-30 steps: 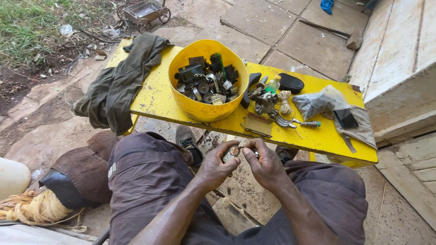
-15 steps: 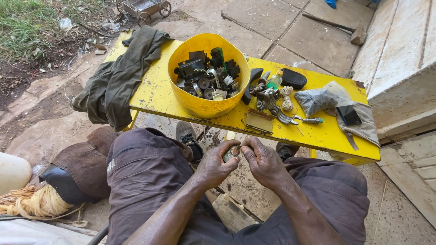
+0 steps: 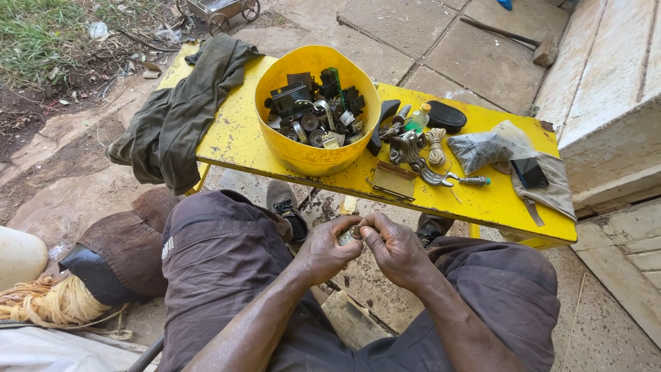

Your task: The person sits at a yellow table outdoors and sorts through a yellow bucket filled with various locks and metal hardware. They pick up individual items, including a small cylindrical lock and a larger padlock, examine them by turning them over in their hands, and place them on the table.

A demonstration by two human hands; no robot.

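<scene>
- Hands: left hand [image 3: 329,249] & right hand [image 3: 394,246] pressed together over lap, fingertips pinching small metal part [image 3: 349,234], mostly hidden.
- Risk, imo: part slips thru fingers, drops btwn knees to ground; no surface under it.
- Bowl [image 3: 313,155] of scrap sits near desk [image 3: 234,141] edge; knee bump could tip it.

small part [image 3: 350,234] mostly hidden between both hands' fingers; cart [image 3: 224,10] cut off.
</scene>
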